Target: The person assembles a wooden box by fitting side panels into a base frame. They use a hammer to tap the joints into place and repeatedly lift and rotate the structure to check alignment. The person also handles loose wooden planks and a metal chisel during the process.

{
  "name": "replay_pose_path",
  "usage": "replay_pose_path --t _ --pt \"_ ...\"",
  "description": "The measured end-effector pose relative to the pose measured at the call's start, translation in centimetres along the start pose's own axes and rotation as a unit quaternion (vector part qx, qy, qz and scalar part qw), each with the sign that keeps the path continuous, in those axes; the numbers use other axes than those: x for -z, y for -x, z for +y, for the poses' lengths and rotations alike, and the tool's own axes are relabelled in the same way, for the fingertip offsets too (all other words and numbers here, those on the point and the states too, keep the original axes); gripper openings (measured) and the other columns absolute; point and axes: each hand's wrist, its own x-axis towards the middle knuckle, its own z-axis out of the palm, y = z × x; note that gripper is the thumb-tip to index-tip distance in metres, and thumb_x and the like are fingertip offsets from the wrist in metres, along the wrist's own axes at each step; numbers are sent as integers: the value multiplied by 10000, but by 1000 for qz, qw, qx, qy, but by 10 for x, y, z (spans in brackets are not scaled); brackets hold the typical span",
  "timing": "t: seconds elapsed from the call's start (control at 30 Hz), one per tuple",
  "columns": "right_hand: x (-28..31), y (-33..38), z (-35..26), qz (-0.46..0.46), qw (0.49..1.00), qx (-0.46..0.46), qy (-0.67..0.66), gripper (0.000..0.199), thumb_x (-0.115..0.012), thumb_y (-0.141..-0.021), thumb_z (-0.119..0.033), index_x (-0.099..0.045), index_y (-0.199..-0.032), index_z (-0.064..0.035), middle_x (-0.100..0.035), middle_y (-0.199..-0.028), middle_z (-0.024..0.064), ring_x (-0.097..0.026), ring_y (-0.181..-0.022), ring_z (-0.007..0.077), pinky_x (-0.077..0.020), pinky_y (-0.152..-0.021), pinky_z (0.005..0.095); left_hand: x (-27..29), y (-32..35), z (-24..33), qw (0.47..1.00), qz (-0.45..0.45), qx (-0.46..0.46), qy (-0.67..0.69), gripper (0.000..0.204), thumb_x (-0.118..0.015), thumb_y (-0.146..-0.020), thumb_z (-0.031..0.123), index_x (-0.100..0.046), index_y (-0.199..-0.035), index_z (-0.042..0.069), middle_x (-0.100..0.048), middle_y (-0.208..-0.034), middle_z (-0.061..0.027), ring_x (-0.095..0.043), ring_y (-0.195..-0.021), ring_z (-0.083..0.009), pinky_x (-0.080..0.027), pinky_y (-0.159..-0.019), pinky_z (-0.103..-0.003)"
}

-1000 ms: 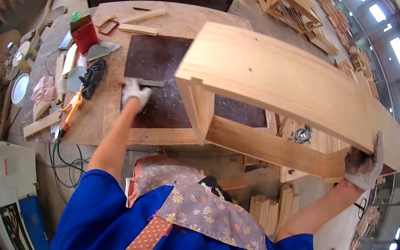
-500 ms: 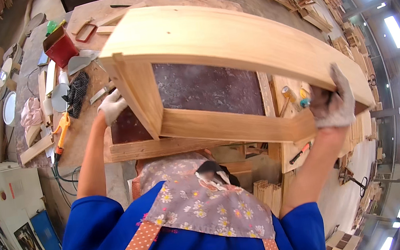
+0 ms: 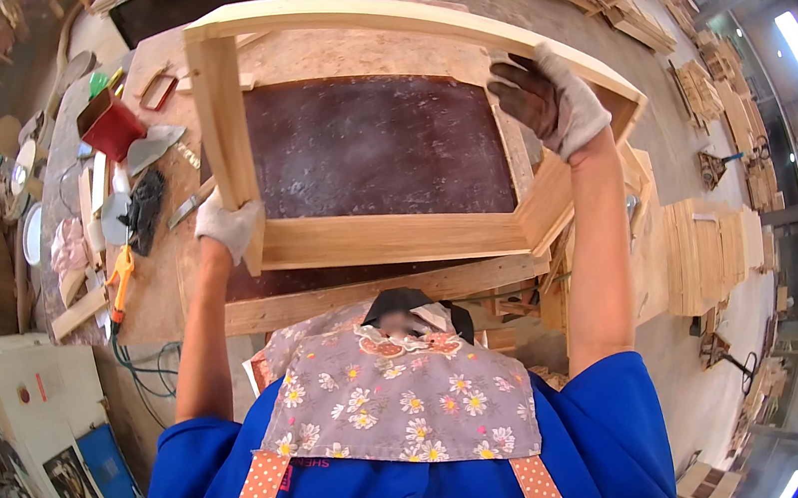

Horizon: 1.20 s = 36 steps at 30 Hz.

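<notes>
The left hand (image 3: 231, 226) is closed around the left end board of an open rectangular wooden frame (image 3: 387, 235). The right hand (image 3: 556, 102) is at the frame's right end, overlapping its far long board with fingers loosely extended; whether it grips the wood, I cannot tell. The frame spans the space between both hands, tilted, over a dark speckled panel (image 3: 375, 146) on the worktop (image 3: 182, 172). A flat metal strip (image 3: 184, 210) lies just beside the left hand. Farther left of that hand are a dark crumpled cloth (image 3: 148, 211) and a yellow-handled tool (image 3: 122, 268); beyond them stands a red container (image 3: 111, 128). Well to the right of the right hand are stacked boards (image 3: 697, 255).
</notes>
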Motion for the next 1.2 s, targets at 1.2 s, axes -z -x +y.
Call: replay_pose_path --t 1.2 --pt "256 21 157 205 711 -137 658 430 -597 -804 -342 -567 -1115 -47 -597 -1064 235 -563 -1006 383 -450 -845 418 -36 -53 -45 948 -149 267 -88 313 -659 -687 103 -596 -957 -42 -621 -763 -132 -614 -629 -251 -509 -596 -345"
